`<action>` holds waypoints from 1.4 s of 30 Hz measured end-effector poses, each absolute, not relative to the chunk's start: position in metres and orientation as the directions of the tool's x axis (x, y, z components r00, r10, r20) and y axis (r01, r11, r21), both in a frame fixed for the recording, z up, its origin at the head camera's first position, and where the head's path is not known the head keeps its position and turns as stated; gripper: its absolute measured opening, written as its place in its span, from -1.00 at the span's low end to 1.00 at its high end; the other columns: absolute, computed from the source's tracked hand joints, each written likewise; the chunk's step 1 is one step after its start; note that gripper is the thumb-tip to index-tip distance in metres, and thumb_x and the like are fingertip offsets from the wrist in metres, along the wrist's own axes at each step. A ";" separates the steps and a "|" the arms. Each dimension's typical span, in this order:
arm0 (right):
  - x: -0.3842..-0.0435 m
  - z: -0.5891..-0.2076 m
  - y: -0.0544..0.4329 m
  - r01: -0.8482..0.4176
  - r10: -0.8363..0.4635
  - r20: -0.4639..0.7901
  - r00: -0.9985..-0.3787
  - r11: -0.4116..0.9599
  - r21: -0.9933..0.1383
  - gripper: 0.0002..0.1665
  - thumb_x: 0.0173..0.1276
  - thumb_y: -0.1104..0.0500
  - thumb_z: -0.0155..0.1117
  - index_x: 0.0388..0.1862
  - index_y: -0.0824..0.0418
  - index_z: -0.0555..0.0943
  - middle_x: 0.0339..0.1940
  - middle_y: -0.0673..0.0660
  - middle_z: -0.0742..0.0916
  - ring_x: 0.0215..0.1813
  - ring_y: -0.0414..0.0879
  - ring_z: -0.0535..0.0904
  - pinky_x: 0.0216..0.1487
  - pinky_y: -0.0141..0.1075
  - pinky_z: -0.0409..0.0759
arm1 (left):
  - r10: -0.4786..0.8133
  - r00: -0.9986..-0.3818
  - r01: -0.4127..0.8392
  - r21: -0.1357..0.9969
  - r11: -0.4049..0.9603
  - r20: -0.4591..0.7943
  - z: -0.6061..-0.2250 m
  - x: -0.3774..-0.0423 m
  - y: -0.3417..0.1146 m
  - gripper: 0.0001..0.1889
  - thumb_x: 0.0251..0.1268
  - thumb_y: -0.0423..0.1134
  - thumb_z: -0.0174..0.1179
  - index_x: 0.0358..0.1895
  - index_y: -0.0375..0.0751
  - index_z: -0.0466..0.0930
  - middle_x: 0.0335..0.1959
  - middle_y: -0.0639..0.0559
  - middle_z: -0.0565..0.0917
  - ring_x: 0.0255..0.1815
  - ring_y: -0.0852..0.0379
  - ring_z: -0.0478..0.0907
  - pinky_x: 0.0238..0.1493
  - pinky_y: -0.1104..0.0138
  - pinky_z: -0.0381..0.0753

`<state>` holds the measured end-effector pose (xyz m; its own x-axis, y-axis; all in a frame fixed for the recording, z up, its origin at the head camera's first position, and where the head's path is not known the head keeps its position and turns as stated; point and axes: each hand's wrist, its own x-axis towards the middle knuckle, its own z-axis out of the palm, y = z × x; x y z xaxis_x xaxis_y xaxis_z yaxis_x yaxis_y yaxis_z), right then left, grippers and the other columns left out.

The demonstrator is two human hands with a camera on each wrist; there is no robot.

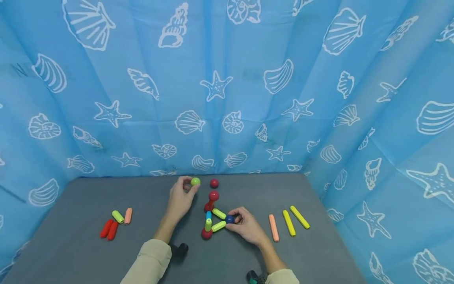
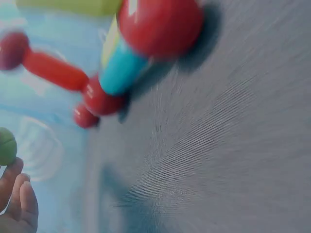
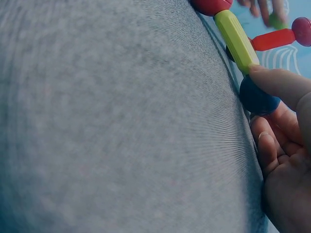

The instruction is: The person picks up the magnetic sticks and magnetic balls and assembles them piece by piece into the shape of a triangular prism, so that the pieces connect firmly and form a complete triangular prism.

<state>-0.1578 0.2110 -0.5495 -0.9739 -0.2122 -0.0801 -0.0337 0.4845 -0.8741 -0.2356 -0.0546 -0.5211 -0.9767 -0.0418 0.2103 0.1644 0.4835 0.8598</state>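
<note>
My left hand pinches a light green ball above the far part of the table, left of the built frame. With my right hand I hold the dark blue ball at the frame's right corner, thumb on its top near a stick. Two yellow-green sticks run from that ball to two red balls, which a light blue stick joins. A red stick stands on the far red ball with another red ball on top. Over the near red ball rises another yellow-green stick.
A loose red ball lies behind the frame. At left are two red sticks, a short yellow-green stick and an orange stick. To the right lie a longer orange stick and two yellow sticks. A blue curtain hangs behind.
</note>
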 end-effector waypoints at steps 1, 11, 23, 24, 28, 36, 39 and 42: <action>-0.157 -0.549 0.213 -0.026 -0.205 -0.084 -0.975 0.483 -0.875 -0.57 0.28 0.07 0.52 0.08 0.13 0.63 -0.13 0.14 0.59 -0.26 -0.15 0.46 -0.25 -0.43 0.45 | -0.039 -0.975 0.176 0.868 0.464 0.218 -0.517 -0.227 -0.053 -0.57 0.42 0.08 0.27 0.18 -0.07 0.51 0.05 -0.01 0.67 -0.04 0.03 0.59 -0.08 0.23 0.57; -0.157 -0.550 0.216 -0.041 -0.186 -0.065 -0.980 0.516 -0.856 -0.57 0.29 0.03 0.51 0.07 0.12 0.63 -0.16 0.12 0.59 -0.31 -0.18 0.46 -0.28 -0.43 0.46 | 0.121 -0.971 0.236 0.909 0.344 0.207 -0.501 -0.155 -0.040 -0.63 0.37 0.08 0.32 0.16 0.11 0.56 -0.08 0.22 0.64 -0.10 0.27 0.54 -0.13 0.41 0.58; -0.159 -0.548 0.213 -0.058 -0.203 -0.057 -0.977 0.520 -0.852 -0.58 0.29 0.06 0.51 0.07 0.13 0.63 -0.15 0.12 0.59 -0.26 -0.17 0.48 -0.25 -0.44 0.47 | 0.225 -0.959 0.239 0.922 0.304 0.175 -0.513 -0.146 -0.043 -0.60 0.31 -0.01 0.39 0.16 0.04 0.60 0.00 0.22 0.66 0.01 0.03 0.60 -0.12 0.40 0.61; -0.159 -0.547 0.212 -0.062 -0.206 -0.055 -0.977 0.522 -0.851 -0.57 0.29 0.06 0.51 0.08 0.14 0.63 -0.13 0.13 0.59 -0.24 -0.17 0.49 -0.24 -0.43 0.48 | 0.213 -0.961 0.238 0.922 0.304 0.178 -0.514 -0.148 -0.044 -0.62 0.34 0.01 0.36 0.16 0.06 0.60 0.01 0.21 0.66 0.01 0.06 0.60 -0.10 0.39 0.61; -0.151 -0.539 0.202 -0.116 -0.186 0.004 -0.982 0.594 -0.796 -0.38 0.29 0.10 0.50 0.27 0.23 0.51 0.08 0.19 0.54 -0.06 -0.11 0.51 -0.09 -0.35 0.54 | 0.121 -0.979 0.195 0.931 0.310 0.165 -0.520 -0.162 -0.045 -0.72 0.49 -0.03 0.22 0.16 0.05 0.59 0.04 0.15 0.68 0.02 0.16 0.58 0.00 0.32 0.60; -0.121 -0.526 0.152 -0.189 -0.208 0.068 -0.976 0.642 -0.743 -0.29 0.28 0.00 0.51 0.28 0.23 0.42 -0.02 0.16 0.51 -0.13 -0.14 0.45 -0.15 -0.40 0.50 | 0.241 -0.969 0.147 0.903 0.405 0.050 -0.541 -0.203 -0.033 -0.51 0.41 -0.44 0.12 0.38 -0.09 0.45 0.30 -0.07 0.60 0.37 -0.09 0.51 0.32 -0.03 0.55; -0.120 -0.530 0.138 -0.216 -0.242 0.071 -0.968 0.653 -0.726 -0.31 0.31 -0.12 0.48 0.21 0.23 0.45 -0.07 0.12 0.52 -0.20 -0.20 0.46 -0.21 -0.43 0.50 | 0.295 -0.955 0.152 0.895 0.419 0.024 -0.548 -0.209 -0.031 -0.48 0.36 -0.44 0.16 0.39 -0.17 0.45 0.30 -0.15 0.60 0.39 -0.14 0.51 0.32 -0.03 0.56; -0.123 -0.533 0.135 -0.256 -0.257 0.101 -0.961 0.688 -0.679 -0.36 0.31 -0.11 0.48 0.15 0.23 0.48 -0.07 0.08 0.51 -0.16 -0.24 0.45 -0.19 -0.42 0.51 | 0.286 -0.958 0.163 0.876 0.454 0.030 -0.551 -0.209 -0.033 -0.51 0.35 -0.38 0.25 0.34 -0.26 0.50 0.25 -0.20 0.63 0.33 -0.15 0.54 0.23 0.00 0.63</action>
